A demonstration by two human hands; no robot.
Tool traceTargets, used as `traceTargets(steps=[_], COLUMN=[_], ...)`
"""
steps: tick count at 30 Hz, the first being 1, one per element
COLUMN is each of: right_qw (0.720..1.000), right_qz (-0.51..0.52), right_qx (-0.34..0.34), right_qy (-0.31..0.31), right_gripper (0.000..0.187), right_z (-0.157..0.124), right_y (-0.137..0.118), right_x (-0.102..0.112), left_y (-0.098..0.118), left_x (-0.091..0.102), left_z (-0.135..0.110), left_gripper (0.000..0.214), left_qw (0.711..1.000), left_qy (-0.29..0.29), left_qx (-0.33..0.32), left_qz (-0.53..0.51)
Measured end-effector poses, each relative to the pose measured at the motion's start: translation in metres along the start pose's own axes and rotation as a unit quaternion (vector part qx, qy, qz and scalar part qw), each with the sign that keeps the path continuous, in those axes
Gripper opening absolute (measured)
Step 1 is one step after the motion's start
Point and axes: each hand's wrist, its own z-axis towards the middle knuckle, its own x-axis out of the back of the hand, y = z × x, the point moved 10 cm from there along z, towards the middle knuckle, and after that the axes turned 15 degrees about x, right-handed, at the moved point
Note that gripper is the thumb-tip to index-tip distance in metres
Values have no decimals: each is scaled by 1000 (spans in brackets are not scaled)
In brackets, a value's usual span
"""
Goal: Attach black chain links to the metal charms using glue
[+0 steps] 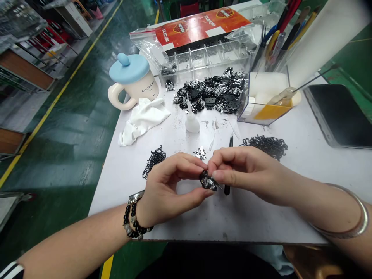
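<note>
Between thumb and fingers, my left hand (174, 182) grips a small black and silver metal part (208, 181) over the front of the white table. My right hand (244, 166) pinches at the same part from the right, thumb and fingertips closed against its edge; whether they hold a smaller piece is hidden. Black-handled tweezers (229, 170) lie just behind the right fingertips. Beyond my fingers is a little pile of silver pieces (200, 153). Black hook-like pieces (154, 159) lie left of my left hand, and more black hooks (267, 146) lie behind my right wrist.
A heap of black and silver parts (212, 91) covers the table's back middle. In front of it stands a white nozzle bottle (192, 122). Around them are a lidded mug (142, 87), white cloth (145, 119), clear divided tray (200, 58), tool holder (267, 116) and dark tablet-like device (343, 112).
</note>
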Motion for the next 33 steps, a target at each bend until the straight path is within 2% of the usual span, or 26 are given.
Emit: traceTargets(steps=[3,9,17,33], right_qw=[999,999,999,999], right_qz=[37,45,34,29], right_qx=[-16,-16,-7,-7], right_qy=[3,10,12,13], right_gripper=[30,34,26,25], right_z=[1,2,2,1], right_y=[6,6,6,7], right_x=[-1,0,1,1], left_y=[-3,-3,-5,-4], left_x=[0,0,0,1], left_z=[1,2,1,2], left_gripper=[31,32,34,33], left_qw=[1000,1000,999,999], left_qy=[1,-3,-3,0], left_qx=[17,20,25,27], left_qz=[-10,-23,-26,-24])
